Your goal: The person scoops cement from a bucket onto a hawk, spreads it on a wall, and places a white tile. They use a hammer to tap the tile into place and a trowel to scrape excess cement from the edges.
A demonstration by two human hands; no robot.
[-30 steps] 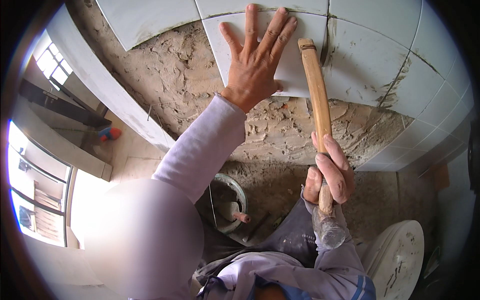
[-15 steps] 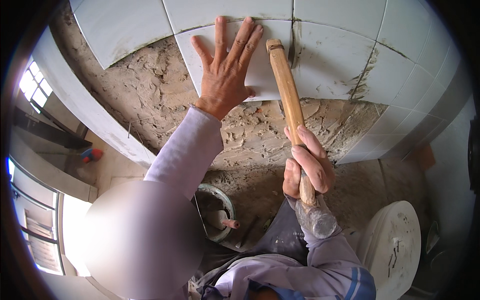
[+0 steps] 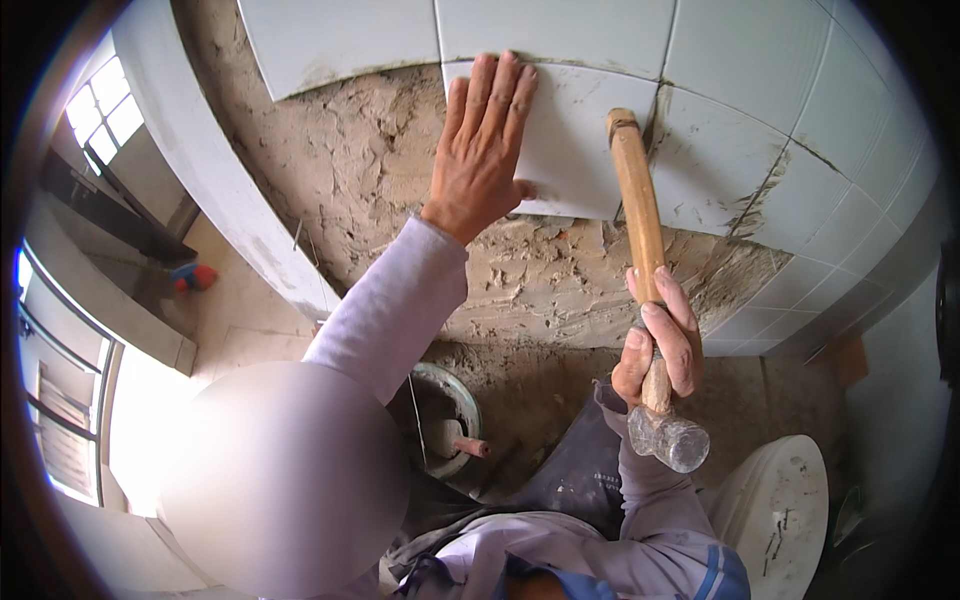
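My left hand (image 3: pixel 478 150) lies flat on the left part of a white wall tile (image 3: pixel 570 140), its fingers stretched up to the tile's top edge and the thumb out to the right. My right hand (image 3: pixel 660 340) is wrapped round a hammer (image 3: pixel 640 190), gripping the wooden handle close to its metal head. The head points down towards me, while the handle's butt end is over the tile's right part. Whether the butt touches the tile I cannot tell. Rough mortar (image 3: pixel 540 275) shows below the tile and to its left.
Other white tiles (image 3: pixel 745 60) adjoin above and to the right. Below the wall stands a bucket (image 3: pixel 462 385) with a trowel (image 3: pixel 465 445) in it. A white lidded toilet (image 3: pixel 785 520) is at the lower right. A blurred round shape (image 3: pixel 285 480) covers the lower left.
The whole scene has shifted right and slightly down in view. My left hand has slid towards the tile's left edge, its fingers closer together. My right hand still grips the hammer.
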